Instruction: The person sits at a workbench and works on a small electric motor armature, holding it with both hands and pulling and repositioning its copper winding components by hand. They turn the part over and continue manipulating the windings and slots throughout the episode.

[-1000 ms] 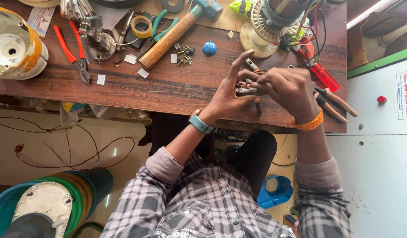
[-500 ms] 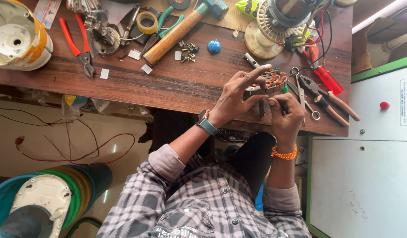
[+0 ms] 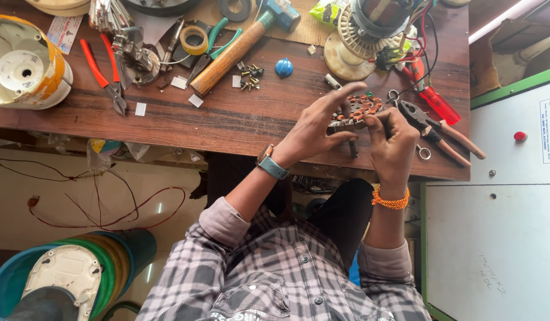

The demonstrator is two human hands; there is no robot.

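Over the front edge of the wooden bench [image 3: 227, 119], both my hands hold a small motor stator [image 3: 362, 106] with copper-coloured windings. My left hand [image 3: 313, 131], a teal-strapped watch on its wrist, grips the part from the left with the index finger stretched across its top. My right hand [image 3: 394, 142], with an orange thread band on the wrist, grips it from below and the right. A short dark metal piece [image 3: 353, 148] sticks down between the two hands; I cannot tell which hand holds it.
Brown-handled pliers [image 3: 450, 137] and a red screwdriver [image 3: 435, 101] lie just right of my hands. Behind are a large motor [image 3: 370, 30], blue knob [image 3: 284, 67], loose screws [image 3: 249, 76], wooden-handled hammer [image 3: 230, 53], tape roll [image 3: 194, 40], red pliers [image 3: 105, 74] and a white-and-yellow housing [image 3: 25, 65].
My right hand has swung from above the part to below it, wrist toward me. The stator has tilted up so its windings show, and my left index finger now stretches over it.
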